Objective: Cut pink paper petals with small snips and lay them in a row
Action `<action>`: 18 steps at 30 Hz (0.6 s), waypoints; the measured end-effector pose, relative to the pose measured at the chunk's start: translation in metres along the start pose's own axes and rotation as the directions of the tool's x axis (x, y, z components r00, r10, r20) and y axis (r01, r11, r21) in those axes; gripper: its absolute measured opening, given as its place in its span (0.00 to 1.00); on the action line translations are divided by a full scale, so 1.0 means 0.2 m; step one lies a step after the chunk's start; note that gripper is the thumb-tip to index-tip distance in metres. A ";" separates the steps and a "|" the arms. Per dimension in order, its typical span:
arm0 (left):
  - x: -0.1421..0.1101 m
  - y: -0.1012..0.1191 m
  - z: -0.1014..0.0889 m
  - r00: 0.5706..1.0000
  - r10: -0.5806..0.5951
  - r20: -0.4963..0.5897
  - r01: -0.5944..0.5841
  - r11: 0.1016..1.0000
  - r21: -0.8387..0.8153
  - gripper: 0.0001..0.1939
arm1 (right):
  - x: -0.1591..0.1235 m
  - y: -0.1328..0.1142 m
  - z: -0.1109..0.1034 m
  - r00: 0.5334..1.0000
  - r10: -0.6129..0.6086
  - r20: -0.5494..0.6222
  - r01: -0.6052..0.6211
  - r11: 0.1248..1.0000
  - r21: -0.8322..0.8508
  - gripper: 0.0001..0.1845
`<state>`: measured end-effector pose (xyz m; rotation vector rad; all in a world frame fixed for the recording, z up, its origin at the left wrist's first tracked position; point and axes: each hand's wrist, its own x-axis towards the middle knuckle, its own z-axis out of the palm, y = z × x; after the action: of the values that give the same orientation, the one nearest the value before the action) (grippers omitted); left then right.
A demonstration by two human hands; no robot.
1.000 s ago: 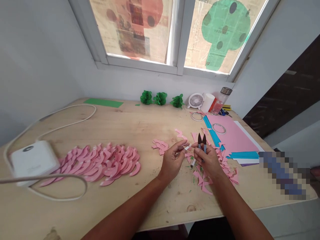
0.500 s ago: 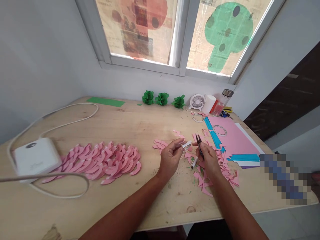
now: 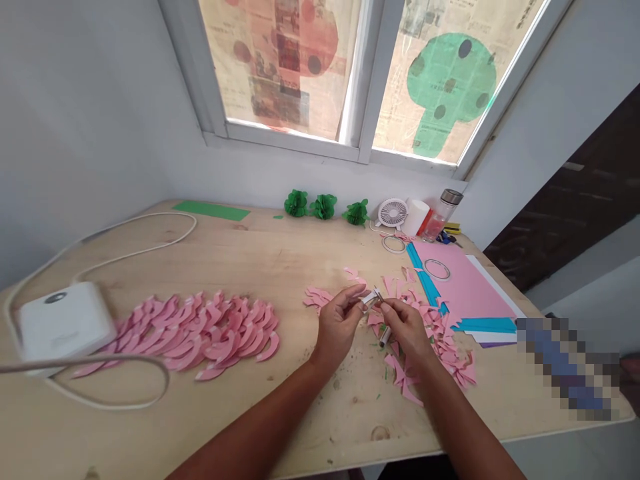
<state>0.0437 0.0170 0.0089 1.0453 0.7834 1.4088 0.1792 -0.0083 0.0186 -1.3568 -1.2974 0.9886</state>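
Note:
Between thumb and fingers, my left hand (image 3: 340,323) is closed on a small roll of white tape (image 3: 369,299), held up above the table. My right hand (image 3: 407,328) is wrapped round a pair of small dark-bladed scissors (image 3: 379,294). Their blades point up and left, right at the tape; whether they are closed on it I cannot make out. Below my hands lie loose pink paper scraps (image 3: 450,343) and a white pen-like stick (image 3: 385,336). To the left, curved pink paper strips (image 3: 220,333) overlap in a large pile.
A white box (image 3: 65,327) with a cable stands at the left. Green paper balls (image 3: 323,207), a small fan (image 3: 393,213) and a bottle (image 3: 443,217) line the wall. Pink sheets (image 3: 465,287), blue strips and a tape ring (image 3: 437,269) lie at the right.
The scissors have turned from pointing up with their blades apart to pointing left, and my right hand has brought them to the tape. My left hand keeps its hold.

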 end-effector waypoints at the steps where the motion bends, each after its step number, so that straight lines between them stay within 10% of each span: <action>1: 0.00 0.00 0.00 1.000 -0.004 0.000 0.004 1.000 -0.001 0.18 | 0.00 0.00 0.00 1.000 -0.006 -0.004 0.006 1.000 0.001 0.20; 18: -0.01 -0.01 -0.01 0.999 0.021 0.047 -0.024 0.998 0.059 0.15 | 0.02 0.02 -0.01 1.000 -0.025 -0.018 0.026 0.999 0.025 0.23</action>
<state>0.0435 0.0159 0.0063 1.1325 0.7863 1.3826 0.1816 -0.0048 0.0153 -1.3240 -1.2820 0.9706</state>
